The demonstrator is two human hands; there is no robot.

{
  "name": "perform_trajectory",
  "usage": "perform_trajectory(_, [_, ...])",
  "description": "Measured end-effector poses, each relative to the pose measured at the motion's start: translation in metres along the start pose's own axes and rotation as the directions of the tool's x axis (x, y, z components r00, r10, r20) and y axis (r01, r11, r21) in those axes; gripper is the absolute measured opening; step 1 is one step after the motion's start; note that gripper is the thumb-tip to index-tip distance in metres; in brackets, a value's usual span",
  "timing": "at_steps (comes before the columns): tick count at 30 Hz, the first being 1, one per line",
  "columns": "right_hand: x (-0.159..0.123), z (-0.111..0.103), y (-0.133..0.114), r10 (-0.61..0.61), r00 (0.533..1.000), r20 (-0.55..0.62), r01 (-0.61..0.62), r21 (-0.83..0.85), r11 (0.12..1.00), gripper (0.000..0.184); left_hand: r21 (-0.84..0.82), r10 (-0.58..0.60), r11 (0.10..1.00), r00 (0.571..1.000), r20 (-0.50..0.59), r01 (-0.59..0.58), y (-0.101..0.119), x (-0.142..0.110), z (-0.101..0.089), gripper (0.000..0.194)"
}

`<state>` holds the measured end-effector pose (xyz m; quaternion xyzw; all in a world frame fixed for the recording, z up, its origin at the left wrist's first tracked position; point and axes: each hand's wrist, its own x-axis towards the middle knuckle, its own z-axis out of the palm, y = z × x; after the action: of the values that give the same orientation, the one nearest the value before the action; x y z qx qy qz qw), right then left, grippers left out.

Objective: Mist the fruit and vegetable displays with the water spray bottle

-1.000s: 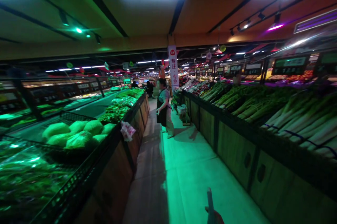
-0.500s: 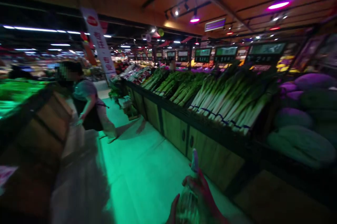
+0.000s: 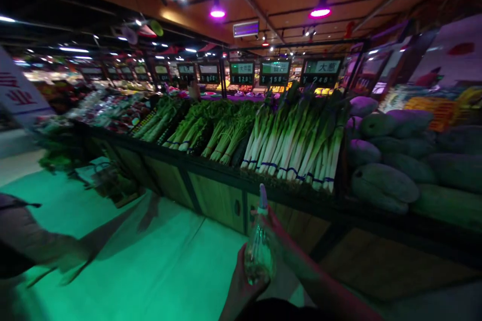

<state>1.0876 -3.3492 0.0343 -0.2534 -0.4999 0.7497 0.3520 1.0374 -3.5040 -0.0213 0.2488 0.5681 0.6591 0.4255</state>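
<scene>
2 hands on clear plastic bag (image 3: 259,256), purple tip up, over floor (image 3: 181,265) near leek stall (image 3: 218,201). L hand (image 3: 243,281) fingers cup base; R hand (image 3: 279,234) fingers wrap neck. Risk: slick film slips, bag drops.

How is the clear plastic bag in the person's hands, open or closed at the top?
Closed, it seems: the bag narrows to a gathered neck at the right hand.

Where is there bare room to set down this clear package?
Left of the clear package, green-lit floor lies open along the wooden stall front. Crowded: green onions and winter melons fill the stall top.
</scene>
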Motion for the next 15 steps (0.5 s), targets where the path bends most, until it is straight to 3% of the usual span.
perform_trajectory(5, [0.067,0.043,0.011,-0.018,0.999,-0.033,0.018,0.013,1.0,0.069,-0.007,-0.011,1.0,1.0,-0.028,0.011,0.017,0.055,-0.036,0.113])
perform_trajectory(15, [0.143,0.08,0.037,0.067,0.998,-0.016,-0.066,0.075,0.995,0.06,0.031,-0.094,0.995,0.984,-0.149,0.099,0.045,0.102,-0.074,0.11])
